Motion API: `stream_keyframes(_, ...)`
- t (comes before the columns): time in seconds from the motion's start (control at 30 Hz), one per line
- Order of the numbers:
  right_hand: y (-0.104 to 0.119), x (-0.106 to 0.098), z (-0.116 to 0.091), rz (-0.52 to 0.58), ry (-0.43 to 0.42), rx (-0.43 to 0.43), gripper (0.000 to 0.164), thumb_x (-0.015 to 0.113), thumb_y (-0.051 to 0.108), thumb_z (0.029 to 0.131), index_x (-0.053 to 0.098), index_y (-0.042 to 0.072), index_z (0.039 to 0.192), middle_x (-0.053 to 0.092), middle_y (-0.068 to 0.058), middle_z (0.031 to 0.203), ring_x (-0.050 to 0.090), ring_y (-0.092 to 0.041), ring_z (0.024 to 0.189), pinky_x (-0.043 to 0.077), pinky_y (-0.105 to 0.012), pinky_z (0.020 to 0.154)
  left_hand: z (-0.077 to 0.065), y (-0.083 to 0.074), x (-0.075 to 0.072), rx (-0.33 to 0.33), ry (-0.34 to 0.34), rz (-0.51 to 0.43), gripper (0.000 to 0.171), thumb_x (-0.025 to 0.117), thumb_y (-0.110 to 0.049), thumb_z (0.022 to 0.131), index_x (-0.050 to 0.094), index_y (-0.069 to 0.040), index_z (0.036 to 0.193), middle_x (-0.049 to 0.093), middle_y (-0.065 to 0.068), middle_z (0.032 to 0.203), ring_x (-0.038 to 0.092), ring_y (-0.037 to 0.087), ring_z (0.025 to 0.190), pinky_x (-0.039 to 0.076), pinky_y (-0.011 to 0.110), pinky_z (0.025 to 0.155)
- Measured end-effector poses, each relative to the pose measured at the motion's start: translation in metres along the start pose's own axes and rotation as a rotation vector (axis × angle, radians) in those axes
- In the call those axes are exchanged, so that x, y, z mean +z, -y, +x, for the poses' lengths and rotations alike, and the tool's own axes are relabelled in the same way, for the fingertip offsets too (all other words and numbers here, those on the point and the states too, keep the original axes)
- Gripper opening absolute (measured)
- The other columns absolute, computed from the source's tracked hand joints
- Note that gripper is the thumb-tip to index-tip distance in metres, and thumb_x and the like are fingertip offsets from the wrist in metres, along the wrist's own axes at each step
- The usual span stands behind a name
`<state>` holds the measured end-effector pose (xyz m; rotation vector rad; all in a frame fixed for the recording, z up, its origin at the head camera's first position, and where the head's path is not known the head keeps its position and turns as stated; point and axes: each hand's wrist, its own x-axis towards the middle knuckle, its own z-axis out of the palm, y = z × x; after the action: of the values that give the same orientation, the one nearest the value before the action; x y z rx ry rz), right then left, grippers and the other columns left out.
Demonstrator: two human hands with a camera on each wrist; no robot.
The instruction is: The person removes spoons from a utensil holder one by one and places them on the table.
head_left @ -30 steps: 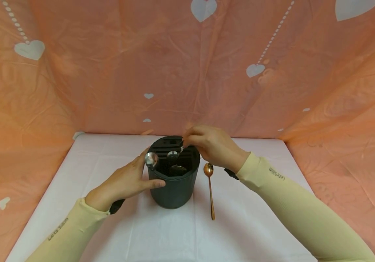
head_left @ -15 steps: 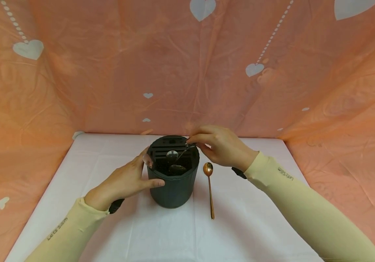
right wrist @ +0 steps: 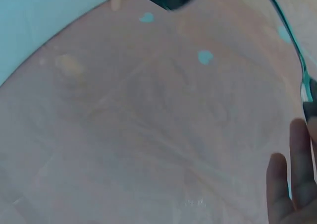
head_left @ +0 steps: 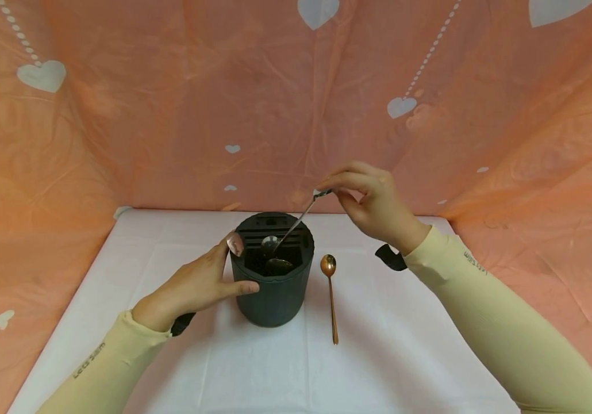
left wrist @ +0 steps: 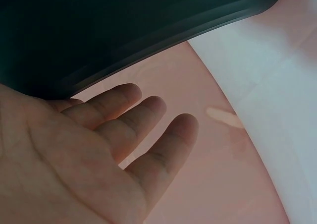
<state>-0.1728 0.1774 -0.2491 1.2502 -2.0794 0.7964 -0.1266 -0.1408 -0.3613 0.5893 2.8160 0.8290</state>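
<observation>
A dark cylindrical utensil holder (head_left: 272, 302) stands on the table in the head view. My left hand (head_left: 198, 287) holds its left side, thumb across the front; in the left wrist view several fingers (left wrist: 168, 154) spread below its dark wall. My right hand (head_left: 373, 198), up and right of the holder, pinches the upper end of a thin-handled silver spoon (head_left: 303, 217). That spoon slants down into the opening, where its lower end is hard to make out. Further spoon bowls show inside the holder, and a shiny bowl (head_left: 235, 244) pokes out by my left fingers.
A copper-coloured spoon (head_left: 331, 299) lies on the white tablecloth (head_left: 379, 356), right of the holder. Slots (head_left: 270, 233) cover the back part of the holder's top. An orange cloth (head_left: 187, 115) with pale hearts hangs behind and at both sides.
My right hand has moved up and to the right, drawing the silver spoon's handle farther out of the holder. My left hand and the copper-coloured spoon have stayed in place.
</observation>
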Motion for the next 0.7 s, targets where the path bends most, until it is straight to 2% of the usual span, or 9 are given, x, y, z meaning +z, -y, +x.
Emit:
stream_keyframes(0.1,-0.002,-0.014,0.005,0.009,-0.078,0.045,0.032,0.060,-0.017,0.085,0.078,0.004,0.100,0.071,-0.006,0.099,0.066,-0.018,0.093,0.051,-0.028,0.083,0.000,0.000,0.000,-0.003,-0.003,0.009,0.096,0.059,-0.086,0.072,0.034,-0.015,0.132,0.045,0.013,0.136,0.057,0.029,0.100,0.045,0.044,0.072)
stream_keyframes(0.23,-0.002,-0.034,0.009,0.025,-0.166,0.111,0.033,0.055,-0.020,0.085,0.078,0.001,0.097,0.071,-0.006,0.098,0.065,-0.017,0.094,0.050,-0.028,0.084,0.001,0.001,0.002,0.014,-0.017,-0.001,0.085,0.062,-0.084,0.072,0.036,-0.019,0.121,0.047,0.012,0.130,0.056,0.028,0.096,0.044,0.043,0.070)
stream_keyframes(0.37,0.004,-0.049,0.011,0.114,-0.253,0.173,0.031,0.048,-0.025,0.084,0.074,-0.010,0.092,0.070,-0.010,0.094,0.065,-0.018,0.091,0.051,-0.028,0.083,0.001,0.000,0.004,0.038,-0.031,-0.015,0.080,0.065,-0.080,0.073,0.036,-0.021,0.118,0.049,0.010,0.126,0.055,0.027,0.095,0.043,0.041,0.069)
stream_keyframes(0.43,0.006,-0.055,0.009,0.151,-0.270,0.219,0.029,0.046,-0.027,0.084,0.071,-0.015,0.091,0.069,-0.013,0.093,0.066,-0.018,0.088,0.053,-0.029,0.081,0.001,0.000,0.004,0.050,-0.037,-0.021,0.078,0.067,-0.078,0.074,0.035,-0.022,0.117,0.049,0.010,0.124,0.055,0.027,0.094,0.043,0.041,0.068)
stream_keyframes(0.5,0.004,-0.060,0.002,0.135,-0.250,0.290,0.027,0.046,-0.025,0.085,0.071,-0.015,0.090,0.069,-0.015,0.092,0.067,-0.016,0.085,0.053,-0.028,0.080,0.001,-0.001,0.005,0.056,-0.042,-0.023,0.076,0.068,-0.077,0.074,0.035,-0.022,0.116,0.049,0.009,0.123,0.055,0.026,0.094,0.043,0.041,0.068)
stream_keyframes(0.57,-0.006,-0.064,-0.008,0.106,-0.196,0.371,0.028,0.048,-0.022,0.087,0.073,-0.011,0.090,0.069,-0.013,0.092,0.068,-0.013,0.085,0.053,-0.027,0.081,0.001,-0.001,0.005,0.056,-0.044,-0.024,0.076,0.069,-0.076,0.074,0.035,-0.023,0.115,0.050,0.009,0.123,0.055,0.026,0.093,0.042,0.040,0.066)
stream_keyframes(0.7,-0.034,-0.065,-0.034,-0.003,-0.001,0.521,0.029,0.054,-0.013,0.089,0.078,0.003,0.092,0.070,-0.004,0.094,0.066,-0.010,0.088,0.050,-0.022,0.083,0.000,0.000,0.005,0.051,-0.047,-0.025,0.076,0.068,-0.077,0.074,0.034,-0.023,0.115,0.049,0.009,0.122,0.055,0.026,0.091,0.042,0.039,0.065)
